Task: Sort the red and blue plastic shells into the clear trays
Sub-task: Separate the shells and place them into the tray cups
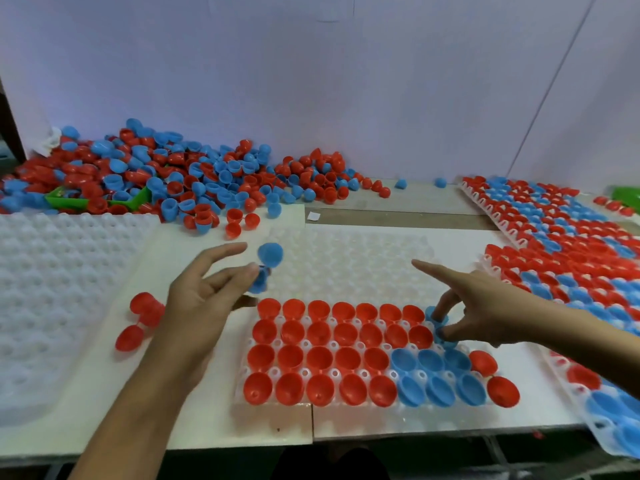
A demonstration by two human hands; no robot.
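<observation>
My left hand (204, 299) pinches blue shells (265, 268) — my right hand (485, 306) presses a blue shell (437, 315) into the clear tray (346, 268).

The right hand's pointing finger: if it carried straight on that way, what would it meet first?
Probably the empty cups of the clear tray, since the right hand's index finger points up-left over them; its height above them is unclear.

Person's left hand (204, 296) and right hand (485, 306), both bare: no gloves, rings, watches or wristbands visible. Both forearms are uncovered to the frame's lower edge; no sleeves show.
</observation>
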